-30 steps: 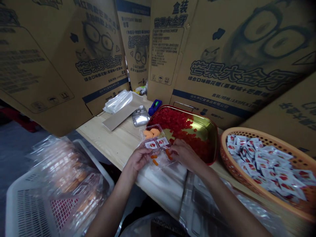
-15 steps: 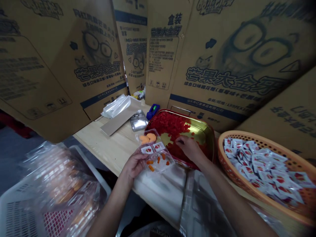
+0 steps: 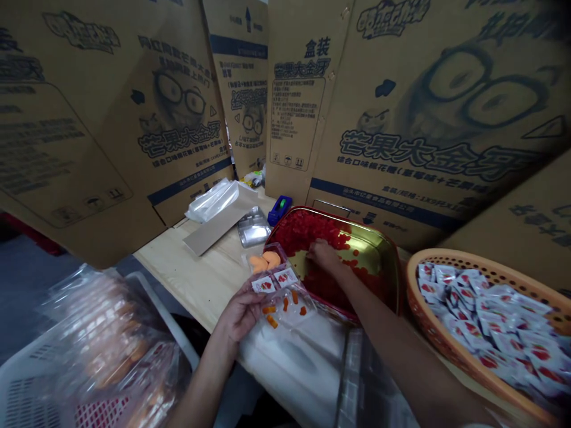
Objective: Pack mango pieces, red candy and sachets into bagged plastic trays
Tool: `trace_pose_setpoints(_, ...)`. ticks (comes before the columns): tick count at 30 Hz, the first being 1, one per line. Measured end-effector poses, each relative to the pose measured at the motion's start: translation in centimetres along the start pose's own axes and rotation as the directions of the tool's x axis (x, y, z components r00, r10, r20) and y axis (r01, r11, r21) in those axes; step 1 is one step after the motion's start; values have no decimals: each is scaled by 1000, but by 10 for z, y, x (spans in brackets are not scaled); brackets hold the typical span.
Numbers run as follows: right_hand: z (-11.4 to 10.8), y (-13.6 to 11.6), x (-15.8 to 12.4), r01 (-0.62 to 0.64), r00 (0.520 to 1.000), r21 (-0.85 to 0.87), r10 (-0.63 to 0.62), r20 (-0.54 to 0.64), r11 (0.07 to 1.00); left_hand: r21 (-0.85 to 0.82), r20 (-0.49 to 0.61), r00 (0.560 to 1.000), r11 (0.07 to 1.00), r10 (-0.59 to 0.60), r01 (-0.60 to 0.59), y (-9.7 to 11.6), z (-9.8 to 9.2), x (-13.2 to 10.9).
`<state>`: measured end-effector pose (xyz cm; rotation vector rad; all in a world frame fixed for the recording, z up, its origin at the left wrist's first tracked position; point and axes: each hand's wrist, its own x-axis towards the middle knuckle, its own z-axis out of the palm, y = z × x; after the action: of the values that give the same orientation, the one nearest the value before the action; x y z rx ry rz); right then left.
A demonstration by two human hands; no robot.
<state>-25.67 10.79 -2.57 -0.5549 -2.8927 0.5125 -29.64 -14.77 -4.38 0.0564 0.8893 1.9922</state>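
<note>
My left hand (image 3: 242, 313) grips the near left edge of a clear plastic tray (image 3: 292, 321) over the table. Orange candy pieces (image 3: 270, 260) lie in its far compartment, two white sachets (image 3: 262, 285) with a red print sit across its middle, and several small orange-brown gummies (image 3: 285, 304) are scattered in the near part. My right hand (image 3: 324, 254) reaches into a gold metal tray (image 3: 382, 252) with a red rim. Its fingers are closed together down among small red candies (image 3: 300, 232); whether any are pinched in them is hidden.
An orange basket (image 3: 413, 279) full of sachets stands at the right. Stacked clear trays fill a white basket (image 3: 27, 362) at lower left. Farther back lie a blue tape dispenser (image 3: 279, 210), a cardboard strip (image 3: 218, 219) and plastic bags (image 3: 212, 199). Large cartons (image 3: 294, 119) wall the back.
My right hand has moved a little left and farther into the red candies. My left hand still holds the clear tray, and the whole view has shifted slightly.
</note>
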Motion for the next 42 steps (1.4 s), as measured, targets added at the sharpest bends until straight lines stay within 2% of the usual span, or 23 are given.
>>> trace_pose_setpoints(4, -13, -18, -24, 90, 995, 128, -94, 25, 988, 2, 2, 1000, 1000, -21, 21, 3, 1, 0)
trace_pose_setpoints(8, -23, -53, -75, 286, 943, 384, -329, 52, 878, 6, 31, 999, 1000, -17, 17, 3, 0, 3)
trace_pose_setpoints(11, -27, -65, -102, 341, 924, 406, -382, 23, 848, 3, 56, 998, 1000, -9, 9, 1, -1, 4)
trace_pose_setpoints(13, -32, -58, -115, 305, 951, 368, -302, -66, 878, 2, 69, 998, 1000, -9, 9, -1, -1, 4)
trace_pose_setpoints(15, -36, -41, -131, 209, 966, 293, -150, -212, 933, 2, 70, 998, 1000, -8, 8, -2, -2, 4)
trace_pose_setpoints(17, -35, -18, -154, 66, 934, 172, 1, -358, 983, 4, 64, 998, 1000, -12, 12, -2, -3, 4)
trace_pose_setpoints(19, -26, 3, -182, -100, 894, 17, 97, -438, 995, 15, 60, 998, 1000, -22, 21, -2, -2, 4)
trace_pose_setpoints(22, -1, 20, -216, -252, 891, -154, 167, -422, 955, 36, 59, 998, 999, -33, 31, -3, 0, 4)
trace_pose_setpoints(25, 18, 21, -230, -330, 897, -223, 231, -377, 917, 46, 69, 997, 998, -35, 32, -4, 2, 5)
trace_pose_setpoints(31, 20, 20, -231, -375, 883, -201, 282, -376, 905, 54, 38, 998, 998, -47, 45, -8, 4, 2)
trace_pose_setpoints(36, 19, 19, -234, -420, 827, -58, 356, -436, 906, 62, 37, 998, 997, -57, 54, -8, 7, 0)
trace_pose_setpoints(42, 18, 20, -236, -356, 806, -14, 299, -511, 935, 69, 72, 995, 995, -73, 68, -9, 9, 2)
